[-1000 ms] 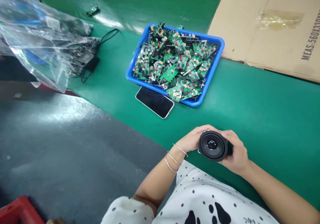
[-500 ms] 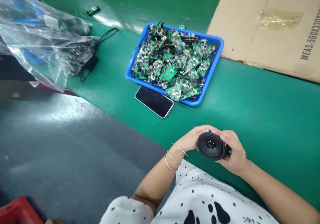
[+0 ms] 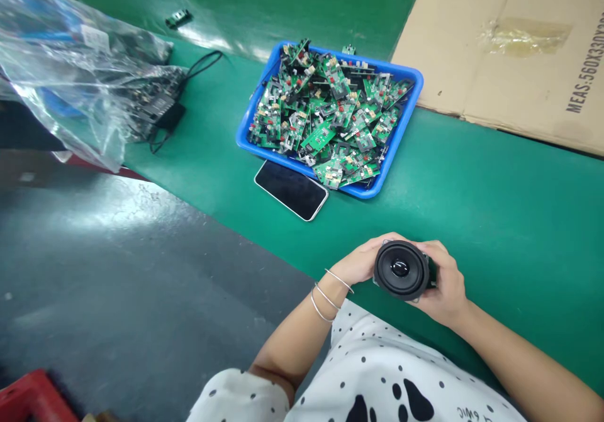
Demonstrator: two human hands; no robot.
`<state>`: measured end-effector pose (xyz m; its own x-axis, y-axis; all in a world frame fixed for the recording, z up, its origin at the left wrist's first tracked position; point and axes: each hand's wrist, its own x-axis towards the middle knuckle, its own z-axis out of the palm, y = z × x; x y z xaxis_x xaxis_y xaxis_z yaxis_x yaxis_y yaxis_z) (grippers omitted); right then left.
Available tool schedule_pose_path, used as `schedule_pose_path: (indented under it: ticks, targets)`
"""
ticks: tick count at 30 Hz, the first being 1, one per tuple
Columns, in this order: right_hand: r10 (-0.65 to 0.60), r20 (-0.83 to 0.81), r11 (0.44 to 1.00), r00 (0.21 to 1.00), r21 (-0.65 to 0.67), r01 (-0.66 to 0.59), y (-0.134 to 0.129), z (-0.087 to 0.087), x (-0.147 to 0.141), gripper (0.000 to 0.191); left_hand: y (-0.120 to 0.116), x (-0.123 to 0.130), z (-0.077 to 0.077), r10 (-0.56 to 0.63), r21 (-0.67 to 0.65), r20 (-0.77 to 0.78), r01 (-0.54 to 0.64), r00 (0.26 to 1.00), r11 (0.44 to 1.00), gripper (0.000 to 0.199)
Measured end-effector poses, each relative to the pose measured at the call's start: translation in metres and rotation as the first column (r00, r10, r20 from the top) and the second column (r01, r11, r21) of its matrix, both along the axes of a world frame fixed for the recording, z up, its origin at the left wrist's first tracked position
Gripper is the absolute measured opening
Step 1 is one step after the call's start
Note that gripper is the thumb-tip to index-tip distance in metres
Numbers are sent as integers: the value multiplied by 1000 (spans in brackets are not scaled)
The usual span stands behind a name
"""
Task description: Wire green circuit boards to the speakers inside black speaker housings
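A round black speaker (image 3: 402, 271) with a shiny centre cap is held between both hands, its cone facing up toward me. My left hand (image 3: 362, 260) grips it from the left, with the fingers mostly hidden behind the rim. From the right, my right hand (image 3: 446, 283) is closed around the frame's edge, thumb and fingers on its side. Both hands are over the near edge of the green table (image 3: 495, 221). Beyond them lies a phone (image 3: 291, 190) with a dark screen, touching the front of a blue tray (image 3: 399, 133).
Green circuit boards (image 3: 325, 114) fill the blue tray in a heap. A clear plastic bag (image 3: 94, 63) with dark parts and a black cable (image 3: 205, 62) lie at left. A cardboard sheet (image 3: 476, 44) covers the back right. A red crate (image 3: 35, 400) stands at lower left.
The speaker has tilted so its cone faces me more fully. My right hand's fingers have drawn back from its front rim toward the side. My left hand has barely moved.
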<state>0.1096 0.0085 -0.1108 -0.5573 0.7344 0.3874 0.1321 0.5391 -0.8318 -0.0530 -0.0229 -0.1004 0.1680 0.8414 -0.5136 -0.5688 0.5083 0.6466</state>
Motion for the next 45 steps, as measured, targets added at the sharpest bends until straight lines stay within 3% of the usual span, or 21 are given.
schedule_pose_path:
  ticks: [4,8,12,16,25,37,42,45]
  targets:
    - [3,14,998,1000,-67,-2,-2,0,3,60,0,0,2,9,-21,4,-9,1000,1000,38]
    - [25,22,976,999,-217,-20,-3,0,5,62,-2,0,-2,28,-16,15,-28,999,999,44]
    - [102,-12,908,995,-408,-98,-1,1,6,64,-4,-1,-6,43,-6,47,-42,998,999,48]
    - [111,-89,846,990,-514,-141,1,4,6,59,-4,-1,-6,41,12,81,-42,996,999,51]
    - [124,-200,758,972,-613,-223,4,7,4,62,-6,-3,-7,37,36,118,-42,992,998,46]
    - [159,-260,706,953,-645,-293,7,7,5,64,-5,-3,-5,58,80,148,-70,987,994,39]
    - [207,-281,656,937,-670,-346,9,9,3,72,-4,-2,-6,110,94,136,-124,985,988,44]
    - [219,-307,624,926,-685,-375,9,7,4,66,-3,-1,-10,177,107,117,-190,977,976,48]
